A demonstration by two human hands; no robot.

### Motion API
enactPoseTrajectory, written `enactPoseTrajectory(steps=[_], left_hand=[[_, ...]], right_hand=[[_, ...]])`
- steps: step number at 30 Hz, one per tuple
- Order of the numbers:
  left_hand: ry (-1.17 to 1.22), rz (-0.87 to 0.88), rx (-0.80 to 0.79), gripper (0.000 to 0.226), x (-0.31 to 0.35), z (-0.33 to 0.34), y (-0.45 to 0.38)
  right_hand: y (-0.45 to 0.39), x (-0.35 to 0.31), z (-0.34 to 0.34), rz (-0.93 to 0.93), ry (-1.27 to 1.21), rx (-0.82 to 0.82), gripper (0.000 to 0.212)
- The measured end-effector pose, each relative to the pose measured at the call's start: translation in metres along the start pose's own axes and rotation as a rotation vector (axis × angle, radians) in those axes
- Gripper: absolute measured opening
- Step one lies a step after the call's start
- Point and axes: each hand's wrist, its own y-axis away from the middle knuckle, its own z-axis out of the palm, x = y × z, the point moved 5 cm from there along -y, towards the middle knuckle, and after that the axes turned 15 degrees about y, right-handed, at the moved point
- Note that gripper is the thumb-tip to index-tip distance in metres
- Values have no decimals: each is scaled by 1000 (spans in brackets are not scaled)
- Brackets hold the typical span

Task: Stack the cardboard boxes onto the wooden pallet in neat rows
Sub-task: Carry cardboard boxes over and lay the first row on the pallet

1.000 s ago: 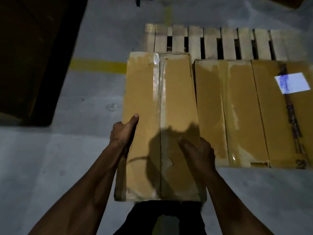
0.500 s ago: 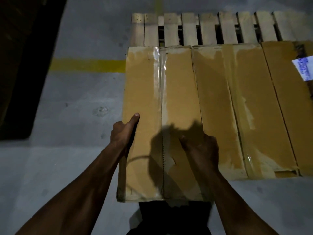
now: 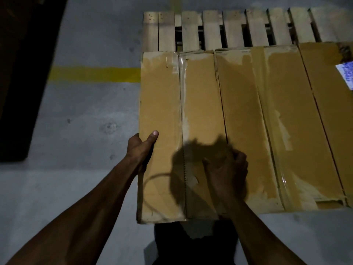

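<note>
The left hand (image 3: 142,148) and right hand (image 3: 228,174) each grip a side of the cardboard box (image 3: 181,131), fingers curled round it, keeping it straight at the wooden pallet's (image 3: 212,29) left edge, tight against the next box (image 3: 254,121) for a neat row

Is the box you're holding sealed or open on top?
Sealed: clear tape runs along the closed centre seam of the held cardboard box.

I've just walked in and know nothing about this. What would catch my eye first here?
Two bare hands holding a long brown taped cardboard box at centre: the left hand grips its left edge, the right hand its right side. It lies beside a matching box on a pale slatted wooden pallet, and a yellow floor line runs at left.
</note>
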Motion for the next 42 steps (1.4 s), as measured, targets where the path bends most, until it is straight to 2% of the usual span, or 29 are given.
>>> enactPoseTrajectory(steps=[4,9,14,19,24,30,34,36,38,40,42], left_hand=[[23,3,-21,56,0,2,1],[23,21,-27,64,-2,6,0],[111,36,41,46,-7,5,-5],[133,2,47,34,-13,3,-15],[85,43,37,45,-10,4,-17],[-111,108,10,55,-9,-1,-28],[-345,350,-4,68,-2,7,-16],[-648,435,25,84,-6,10,5],[-945,500,-8,88,-21,12,32],[-1104,534,-125,88,-44,15,60],[-1156,553,-220,90,-70,15,83]], right_hand=[[1,0,4,29,54,-3,84],[5,-1,3,-4,87,31,86],[-6,-3,-1,50,-7,-48,86],[-12,-2,-3,59,-85,-50,77],[-14,-4,1,23,-27,-61,78],[-3,-6,5,-59,152,-55,72],[20,-1,8,-229,275,-66,60],[33,12,8,-285,319,-129,69],[48,29,12,-349,361,-207,82],[62,48,11,-404,392,-294,94],[70,62,4,-479,405,-394,107]])
